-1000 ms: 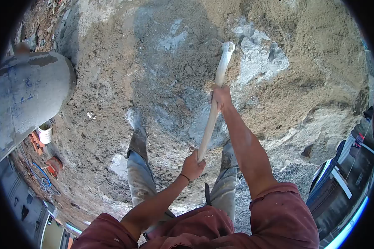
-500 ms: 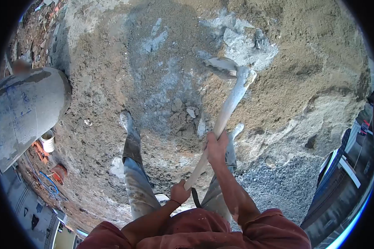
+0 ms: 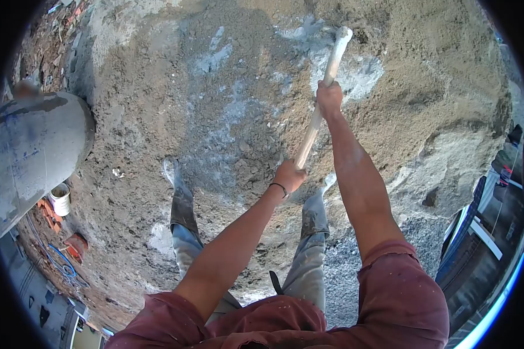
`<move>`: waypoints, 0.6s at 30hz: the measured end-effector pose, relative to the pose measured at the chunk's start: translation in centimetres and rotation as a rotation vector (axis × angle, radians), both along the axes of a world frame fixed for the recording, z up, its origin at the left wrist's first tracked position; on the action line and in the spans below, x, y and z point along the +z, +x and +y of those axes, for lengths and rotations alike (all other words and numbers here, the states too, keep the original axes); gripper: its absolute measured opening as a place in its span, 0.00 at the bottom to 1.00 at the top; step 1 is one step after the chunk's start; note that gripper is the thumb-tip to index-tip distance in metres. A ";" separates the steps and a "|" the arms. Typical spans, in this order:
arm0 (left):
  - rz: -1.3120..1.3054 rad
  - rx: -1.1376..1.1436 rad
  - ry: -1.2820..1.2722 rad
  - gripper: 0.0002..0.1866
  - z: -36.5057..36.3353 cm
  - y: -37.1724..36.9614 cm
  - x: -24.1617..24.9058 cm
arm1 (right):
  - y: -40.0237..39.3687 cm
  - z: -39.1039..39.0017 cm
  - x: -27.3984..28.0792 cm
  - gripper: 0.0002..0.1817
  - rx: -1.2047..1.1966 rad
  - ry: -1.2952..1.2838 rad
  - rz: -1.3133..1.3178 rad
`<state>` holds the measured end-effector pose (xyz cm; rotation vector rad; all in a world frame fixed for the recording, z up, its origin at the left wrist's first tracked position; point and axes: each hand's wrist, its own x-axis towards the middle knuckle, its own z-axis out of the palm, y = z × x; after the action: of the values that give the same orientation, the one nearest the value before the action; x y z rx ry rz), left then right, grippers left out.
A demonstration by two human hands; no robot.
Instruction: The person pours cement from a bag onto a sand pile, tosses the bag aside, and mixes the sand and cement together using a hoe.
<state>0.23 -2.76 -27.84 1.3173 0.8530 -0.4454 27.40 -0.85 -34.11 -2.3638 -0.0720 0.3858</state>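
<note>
My left hand [image 3: 290,175] is wrapped round the lower end of a pale wooden handle [image 3: 310,136] in the head view. Further up the same handle my right hand [image 3: 329,98] is closed round it. The handle slants up and to the right, and its whitish top end [image 3: 344,32] lies over a grey powdery patch [image 3: 361,75] on the brown ground. The metal blade of the tool can hardly be made out at that end. Loose clods [image 3: 247,163] lie left of the handle.
A large grey concrete cylinder [image 3: 41,151] stands at the left, with a white bucket [image 3: 60,199], bricks [image 3: 49,215], an orange-red container [image 3: 75,247] and a blue hose [image 3: 63,262] below it. Gravel [image 3: 390,262] lies at the lower right. My boots are on the soil.
Both hands and the tool have moved up and away from my body, and my arms are stretched further out. My right hand is higher on the view; the blade, clearly visible before, hardly shows.
</note>
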 end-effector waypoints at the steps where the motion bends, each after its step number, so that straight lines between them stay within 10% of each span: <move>1: 0.035 0.053 -0.099 0.14 -0.2 -2.1 0.2 | -2.2 0.0 -2.5 0.19 0.026 -0.092 -0.060; 10: 0.332 0.320 -0.519 0.17 1.3 -21.7 11.2 | -25.4 0.3 5.3 0.26 0.068 -0.170 0.298; 18: 0.532 -0.150 -0.146 0.19 3.2 -36.5 25.2 | -39.8 -3.3 17.3 0.23 -0.193 0.005 0.685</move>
<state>-36.23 0.43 -2.59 1.1448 1.1369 -0.9872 -12.38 -4.11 -16.83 -2.0877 0.4683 1.0634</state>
